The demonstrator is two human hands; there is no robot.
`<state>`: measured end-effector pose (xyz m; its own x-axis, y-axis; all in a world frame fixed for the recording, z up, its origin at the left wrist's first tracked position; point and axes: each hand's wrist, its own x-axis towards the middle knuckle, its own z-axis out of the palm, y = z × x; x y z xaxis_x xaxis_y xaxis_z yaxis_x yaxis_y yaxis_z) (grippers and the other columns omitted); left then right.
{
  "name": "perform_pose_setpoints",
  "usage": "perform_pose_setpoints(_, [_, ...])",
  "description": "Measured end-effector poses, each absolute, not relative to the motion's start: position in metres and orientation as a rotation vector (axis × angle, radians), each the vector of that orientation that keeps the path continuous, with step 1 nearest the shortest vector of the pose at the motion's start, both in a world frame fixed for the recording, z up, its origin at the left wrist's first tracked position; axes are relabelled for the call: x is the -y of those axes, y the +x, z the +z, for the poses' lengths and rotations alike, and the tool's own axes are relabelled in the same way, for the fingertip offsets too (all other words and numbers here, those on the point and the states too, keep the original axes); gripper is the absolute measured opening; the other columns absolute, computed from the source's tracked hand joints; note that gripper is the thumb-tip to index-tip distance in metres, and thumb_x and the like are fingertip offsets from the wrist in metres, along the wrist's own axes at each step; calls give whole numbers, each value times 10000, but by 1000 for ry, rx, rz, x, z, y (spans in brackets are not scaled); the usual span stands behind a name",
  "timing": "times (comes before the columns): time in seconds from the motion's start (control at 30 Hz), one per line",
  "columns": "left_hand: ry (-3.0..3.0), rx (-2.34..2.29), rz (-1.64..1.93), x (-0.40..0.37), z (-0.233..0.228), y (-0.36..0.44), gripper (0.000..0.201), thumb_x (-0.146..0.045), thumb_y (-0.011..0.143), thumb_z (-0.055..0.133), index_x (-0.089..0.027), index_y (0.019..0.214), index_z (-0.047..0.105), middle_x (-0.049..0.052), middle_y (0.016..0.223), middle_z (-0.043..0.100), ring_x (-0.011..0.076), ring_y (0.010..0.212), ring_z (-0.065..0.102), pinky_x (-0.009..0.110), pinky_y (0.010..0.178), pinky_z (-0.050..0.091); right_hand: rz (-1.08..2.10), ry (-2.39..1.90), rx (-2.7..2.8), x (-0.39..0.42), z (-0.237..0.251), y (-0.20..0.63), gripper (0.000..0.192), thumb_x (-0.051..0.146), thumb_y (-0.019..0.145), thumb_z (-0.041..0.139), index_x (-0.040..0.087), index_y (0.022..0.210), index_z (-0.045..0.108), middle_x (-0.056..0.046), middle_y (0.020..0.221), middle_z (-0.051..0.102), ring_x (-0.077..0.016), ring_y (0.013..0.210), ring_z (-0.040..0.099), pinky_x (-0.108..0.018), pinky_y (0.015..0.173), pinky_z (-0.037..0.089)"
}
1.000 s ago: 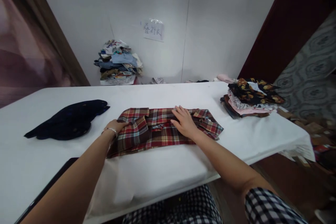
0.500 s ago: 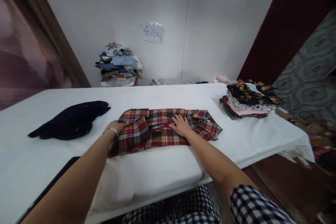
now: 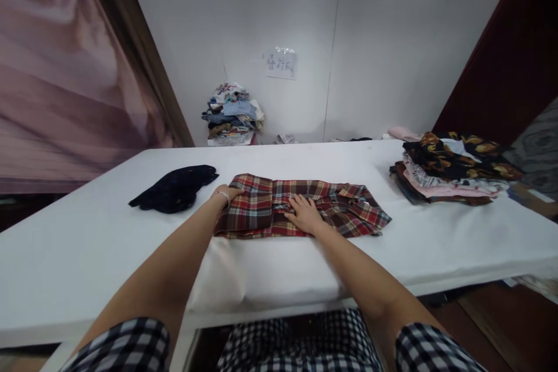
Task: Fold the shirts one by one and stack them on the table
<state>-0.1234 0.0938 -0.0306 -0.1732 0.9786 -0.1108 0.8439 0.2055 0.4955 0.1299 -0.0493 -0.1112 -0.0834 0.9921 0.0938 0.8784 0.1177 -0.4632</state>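
Note:
A red, brown and cream plaid shirt (image 3: 253,209) lies in a long folded strip across the white-covered table, its collar end to the right. At the strip's left end my left hand (image 3: 229,192) is closed on the fabric's edge, a bracelet at the wrist; some of its fingers are hidden by the cloth. My right hand (image 3: 305,214) rests palm down on the middle of the shirt, fingers spread. The left part of the shirt is doubled over as a smooth flap that ends just left of my right hand.
A dark crumpled garment (image 3: 176,189) sits on the table (image 3: 131,256) to the left. On the right is a stack of folded clothes (image 3: 449,171), a floral black piece on top. Behind the table rises a clothes pile (image 3: 233,116), with a paper sign (image 3: 281,64) on the wall.
The view has swung left, so things appear shifted right. The flap at the shirt's left end now lies flatter and squarer. My right hand stays spread on the shirt.

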Motion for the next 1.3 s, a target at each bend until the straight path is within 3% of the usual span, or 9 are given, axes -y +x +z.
perform_pose_setpoints(0.07, [1741,-2026,470,-89,-10,-112,567,-458,567,795,-90,982,678,179,966,716,333,880,673,347,666,516,464,-1707,1835,47,-113,136,602,533,872,456,209,1380,466,-91,1508,357,-240,1422,240,-479,1154,129])
perform_pose_setpoints(0.17, [1806,-1845,532,-75,18,-80,503,-437,584,795,-94,933,681,165,917,718,313,846,675,346,680,515,592,-1454,1357,44,-111,146,541,524,861,450,199,1280,556,-100,1379,527,-234,1320,423,-435,1098,312])
perform_pose_setpoints(0.33, [1638,-1317,588,-40,30,-1,540,-337,690,745,-142,1166,583,106,901,712,226,762,680,329,673,530,1026,-1138,880,47,-102,163,651,603,893,294,201,1400,370,-128,1328,559,-231,1048,639,-411,866,523])
perform_pose_setpoints(0.47, [1754,-1292,745,-32,4,17,438,-309,755,671,-134,1149,593,145,1118,666,247,954,653,353,807,517,1247,-1153,846,50,-98,172,662,587,923,237,232,1480,191,-135,1363,530,-219,1033,643,-398,806,543])
perform_pose_setpoints(0.63, [1830,-1606,759,-41,-47,-18,350,-381,768,625,-145,1027,650,139,1193,640,275,1136,572,348,973,419,1273,-1088,926,52,-101,166,913,410,817,595,284,1510,14,-86,1386,519,-222,1113,602,-400,848,538])
perform_pose_setpoints(0.8, [1553,-1562,724,-33,-67,-35,422,-509,804,538,-135,969,645,138,1100,684,250,1006,636,325,847,480,1109,-1109,1122,56,-99,148,1014,278,709,696,278,1517,83,-71,1463,429,-208,1240,509,-368,1010,444])
perform_pose_setpoints(1.0, [1375,-1455,656,-27,-54,-30,521,-643,703,589,-180,939,627,103,1118,677,215,905,652,279,624,492,943,-1096,1018,35,-77,160,912,160,750,520,249,1519,37,-54,1397,511,-189,1126,594,-346,936,496])
perform_pose_setpoints(1.17, [1402,-1415,551,-28,-65,-27,598,-673,658,613,-162,968,623,87,958,703,209,837,646,268,604,489,815,-1502,1014,29,-90,192,693,95,695,475,183,1383,457,-50,1298,598,-185,1124,593,-341,997,448])
perform_pose_setpoints(1.3, [1456,-1464,563,-31,-73,-25,584,-661,645,638,-166,956,639,75,930,705,217,822,645,261,580,479,709,-1649,1071,36,-102,193,612,143,724,462,209,1329,527,-30,1237,641,-188,1087,613,-353,989,456])
